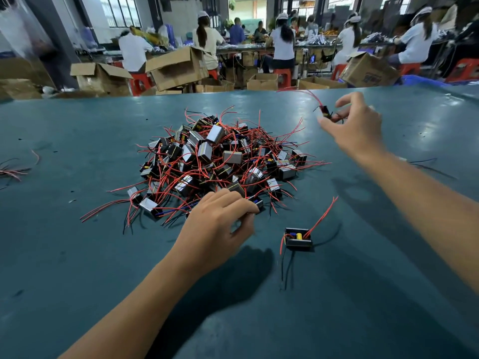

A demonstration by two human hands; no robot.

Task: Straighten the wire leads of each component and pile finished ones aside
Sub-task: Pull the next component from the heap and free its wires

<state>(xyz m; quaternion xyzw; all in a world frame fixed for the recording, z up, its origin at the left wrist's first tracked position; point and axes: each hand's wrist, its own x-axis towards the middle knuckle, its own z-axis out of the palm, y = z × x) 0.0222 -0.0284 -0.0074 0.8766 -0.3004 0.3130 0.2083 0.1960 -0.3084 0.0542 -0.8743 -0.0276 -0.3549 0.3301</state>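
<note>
Risk one: the right grip (pixel 350 120) holds a component (pixel 325 111) pinched between thumb and fingers, raised off the counter (pixel 77 255) at arm's reach. The image there is blurred; the pinch looks light. If it is let go carelessly, its red lead (pixel 305 93), which curls up and away from the grip, may bend again, or the piece may land short of any finished stack.

Risk two: the left grip (pixel 220 218) rests with curled fingers on the near edge of the tangled pile (pixel 223 161); whether it has caught a piece, I cannot tell. Pulling one unit from there could drag neighbours by their crossed leads and scatter them.

A loose component (pixel 298 239) lies just right of the left grip, well below the right grip, leads still curved.
</note>
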